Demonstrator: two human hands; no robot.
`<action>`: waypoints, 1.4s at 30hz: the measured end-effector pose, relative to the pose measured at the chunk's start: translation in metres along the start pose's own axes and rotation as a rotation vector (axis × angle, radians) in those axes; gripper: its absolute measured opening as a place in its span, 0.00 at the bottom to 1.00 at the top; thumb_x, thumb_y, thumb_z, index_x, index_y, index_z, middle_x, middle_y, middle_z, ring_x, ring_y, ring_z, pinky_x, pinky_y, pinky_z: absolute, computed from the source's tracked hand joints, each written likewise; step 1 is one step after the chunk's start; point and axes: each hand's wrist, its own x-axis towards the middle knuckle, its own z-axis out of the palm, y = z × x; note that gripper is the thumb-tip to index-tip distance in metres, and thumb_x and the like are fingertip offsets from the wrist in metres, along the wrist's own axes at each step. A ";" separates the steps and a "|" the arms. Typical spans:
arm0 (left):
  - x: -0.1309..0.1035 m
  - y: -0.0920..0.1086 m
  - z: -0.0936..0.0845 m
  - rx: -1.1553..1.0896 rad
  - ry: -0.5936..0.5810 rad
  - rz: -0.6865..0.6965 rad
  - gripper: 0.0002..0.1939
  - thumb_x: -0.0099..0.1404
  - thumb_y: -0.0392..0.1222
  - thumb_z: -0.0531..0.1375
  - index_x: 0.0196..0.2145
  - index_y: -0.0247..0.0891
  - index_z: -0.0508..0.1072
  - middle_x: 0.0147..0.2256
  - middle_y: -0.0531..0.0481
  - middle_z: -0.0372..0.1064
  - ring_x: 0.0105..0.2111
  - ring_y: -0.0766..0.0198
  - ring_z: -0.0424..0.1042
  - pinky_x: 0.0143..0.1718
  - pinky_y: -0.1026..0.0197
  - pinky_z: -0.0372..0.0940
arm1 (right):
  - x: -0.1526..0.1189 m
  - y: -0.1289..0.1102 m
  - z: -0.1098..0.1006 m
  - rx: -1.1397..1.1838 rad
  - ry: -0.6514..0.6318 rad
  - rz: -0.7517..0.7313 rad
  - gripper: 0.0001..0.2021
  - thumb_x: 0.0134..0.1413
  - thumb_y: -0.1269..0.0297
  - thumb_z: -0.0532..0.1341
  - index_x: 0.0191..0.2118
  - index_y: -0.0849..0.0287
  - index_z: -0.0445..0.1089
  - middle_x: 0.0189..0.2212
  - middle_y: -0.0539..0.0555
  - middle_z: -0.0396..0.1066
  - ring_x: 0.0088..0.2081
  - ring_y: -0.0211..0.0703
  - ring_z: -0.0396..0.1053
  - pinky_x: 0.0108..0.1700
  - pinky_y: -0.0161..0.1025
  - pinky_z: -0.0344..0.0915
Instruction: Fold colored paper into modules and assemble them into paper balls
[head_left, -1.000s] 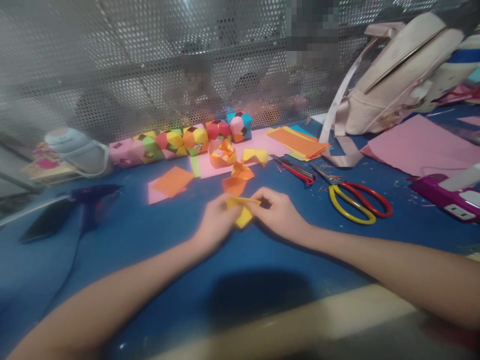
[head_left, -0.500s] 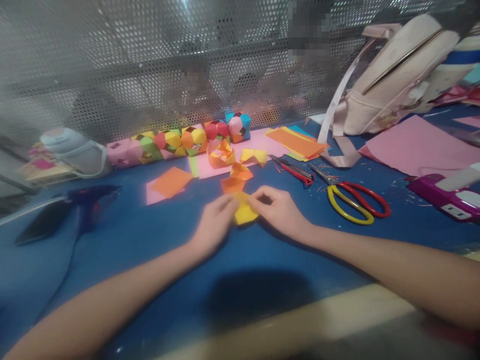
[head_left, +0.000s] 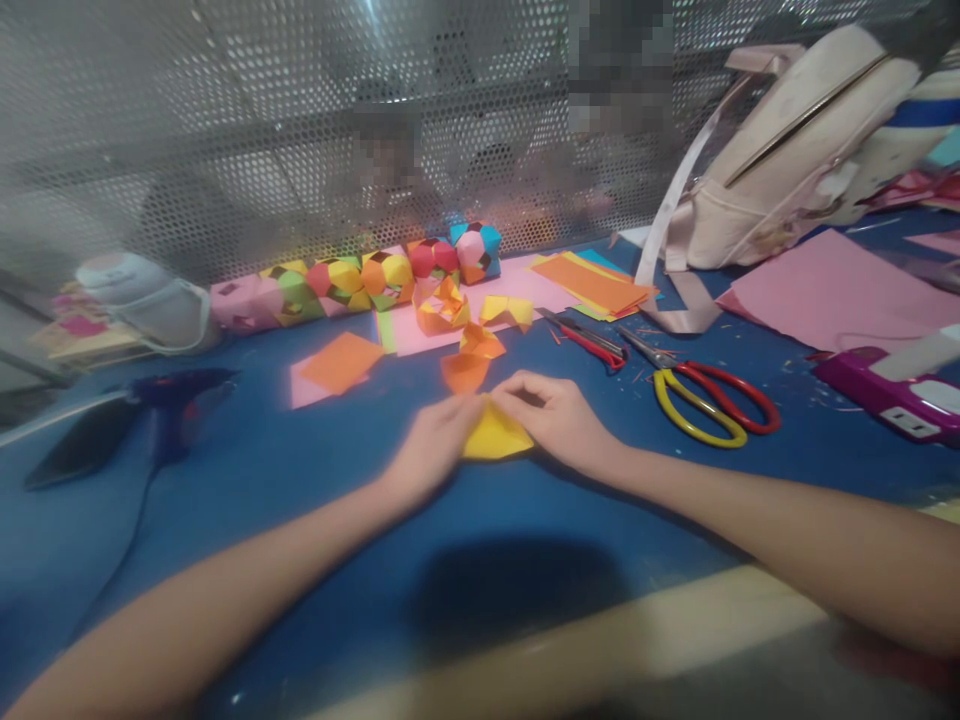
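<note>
Between my hands is a yellow piece of folded paper [head_left: 498, 436], its front edge close to the blue tabletop. My left hand [head_left: 435, 440] is closed on its left side, fingertips at the top. From the right, my right hand [head_left: 551, 420] pinches the same paper near its upper edge. The two sets of fingertips nearly meet and hide part of the folds. Just beyond them lie folded orange paper pieces [head_left: 465, 373], a yellow-orange folded piece [head_left: 507, 312] and an orange folded ring-like form [head_left: 441, 308].
A row of paper balls [head_left: 339, 286] lines the perforated screen. Right of my hands lie a utility knife [head_left: 592, 342] and scissors [head_left: 701, 395]. Farther right are a purple power strip [head_left: 885, 392] and a pale backpack [head_left: 787, 150]. A glue gun [head_left: 176, 400] and white bottle [head_left: 150, 300] are left.
The yellow paper now shows a broader face below my fingers, reaching farther right. My fingertips have shifted slightly along its upper edge. The other objects stay in place.
</note>
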 end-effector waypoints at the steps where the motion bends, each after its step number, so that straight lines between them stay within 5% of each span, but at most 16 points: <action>1: 0.000 0.001 0.000 0.010 -0.001 0.003 0.18 0.61 0.54 0.58 0.34 0.35 0.77 0.30 0.49 0.72 0.29 0.64 0.65 0.29 0.65 0.60 | 0.000 0.000 0.000 0.010 -0.006 0.007 0.08 0.54 0.62 0.59 0.30 0.59 0.72 0.29 0.51 0.74 0.32 0.39 0.70 0.35 0.35 0.66; 22: -0.007 0.010 0.005 0.294 -0.011 0.179 0.12 0.63 0.45 0.56 0.32 0.37 0.77 0.30 0.51 0.74 0.30 0.64 0.69 0.34 0.65 0.62 | -0.003 -0.006 0.000 -0.101 0.023 -0.081 0.06 0.51 0.68 0.57 0.25 0.58 0.65 0.23 0.48 0.67 0.26 0.35 0.64 0.29 0.32 0.62; 26: -0.008 0.008 0.006 0.281 0.011 0.191 0.09 0.60 0.44 0.60 0.31 0.37 0.76 0.29 0.51 0.74 0.29 0.65 0.69 0.34 0.64 0.63 | -0.003 -0.006 0.001 -0.099 0.018 -0.131 0.06 0.52 0.68 0.57 0.26 0.58 0.65 0.25 0.48 0.66 0.28 0.36 0.65 0.32 0.33 0.63; 32: 0.000 0.001 0.001 0.196 0.211 0.172 0.10 0.60 0.46 0.60 0.34 0.36 0.75 0.31 0.50 0.73 0.31 0.64 0.69 0.33 0.64 0.63 | -0.003 -0.001 0.002 -0.073 -0.015 -0.025 0.06 0.55 0.61 0.58 0.32 0.59 0.67 0.27 0.50 0.70 0.28 0.37 0.66 0.31 0.34 0.63; 42: -0.005 0.010 0.008 0.096 0.132 0.076 0.15 0.55 0.44 0.62 0.40 0.37 0.72 0.37 0.49 0.73 0.36 0.62 0.70 0.38 0.62 0.64 | -0.001 0.003 0.000 -0.152 0.103 -0.028 0.08 0.54 0.65 0.59 0.26 0.60 0.69 0.24 0.49 0.72 0.27 0.38 0.68 0.31 0.34 0.63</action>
